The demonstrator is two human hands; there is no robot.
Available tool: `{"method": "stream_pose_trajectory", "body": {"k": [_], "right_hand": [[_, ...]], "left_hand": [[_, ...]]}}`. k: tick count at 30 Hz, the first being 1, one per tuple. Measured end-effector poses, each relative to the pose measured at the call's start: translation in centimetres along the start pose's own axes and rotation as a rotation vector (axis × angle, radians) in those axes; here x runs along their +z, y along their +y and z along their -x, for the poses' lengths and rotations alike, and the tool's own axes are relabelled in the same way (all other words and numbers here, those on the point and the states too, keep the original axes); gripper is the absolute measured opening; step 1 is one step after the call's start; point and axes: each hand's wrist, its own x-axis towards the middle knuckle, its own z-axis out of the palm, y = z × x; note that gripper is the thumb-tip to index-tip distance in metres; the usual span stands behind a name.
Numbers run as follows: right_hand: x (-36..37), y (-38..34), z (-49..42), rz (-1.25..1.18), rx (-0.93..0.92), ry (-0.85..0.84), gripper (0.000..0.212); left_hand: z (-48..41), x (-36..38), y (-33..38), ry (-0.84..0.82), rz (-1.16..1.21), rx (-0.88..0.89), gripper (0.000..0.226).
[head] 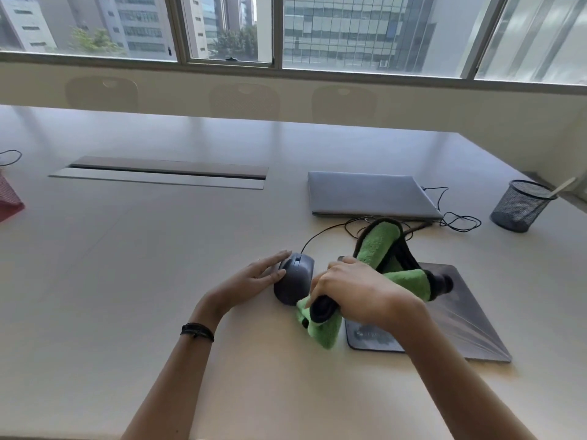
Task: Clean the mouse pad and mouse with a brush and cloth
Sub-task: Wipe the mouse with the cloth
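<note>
The mouse (295,277) sits just below the middle of the frame, on the bare tabletop (158,249) and just left of the mouse pad (470,315). We judge it to be light, rigid and smooth-shelled, so it will slide under a sideways wipe unless braced. We take hold at its flanks and keep clear of the wheel and buttons. Its cable (317,238) runs toward the upper right and will tug if we lift or turn the body far.

The left hand (254,277) lies against the mouse's left side with straight fingers, steadying it without curling round it. The right hand (355,290) grips the cloth (379,246), a green pile fabric with a dark edge. The cloth is bunched, one fold touching the mouse's near right corner and a loop standing up behind the hand. We judge the cloth soft and limp, so we gather it into a firm wad for pressure.

The mouse pad looks thin and flexible. We hold one corner down while wiping it.

A closed laptop (368,193) lies beyond, and a mesh cup (521,206) stands at the right edge. We cannot identify a brush.
</note>
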Motion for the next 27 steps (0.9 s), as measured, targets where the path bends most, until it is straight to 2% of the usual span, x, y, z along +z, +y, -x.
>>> {"method": "stream_pose_trajectory", "body": {"k": [7,15,20,23,27], "right_hand": [[0.4,1.5,0.3,-0.136,0.077,0.197,0.069],[0.4,2.8,1.0,-0.194,0.079,0.218,0.066],[0.2,4.9,3.3,-0.298,0.249,0.288,0.055],[0.5,6.7,5.3,-0.352,0.385,0.32,0.057],[1.3,9.6,8.3,-0.337,0.57,0.311,0.053]], "left_hand": [[0.1,-0.2,0.2,0.001,-0.032,0.028,0.049],[-0.1,-0.3,-0.5,-0.001,-0.094,0.027,0.056],[-0.2,-0.2,-1.0,0.01,-0.114,0.027,0.055],[-0.4,-0.2,-1.1,0.014,-0.116,0.031,0.055],[-0.4,0.3,-0.8,0.102,-0.171,0.101,0.046]]}}
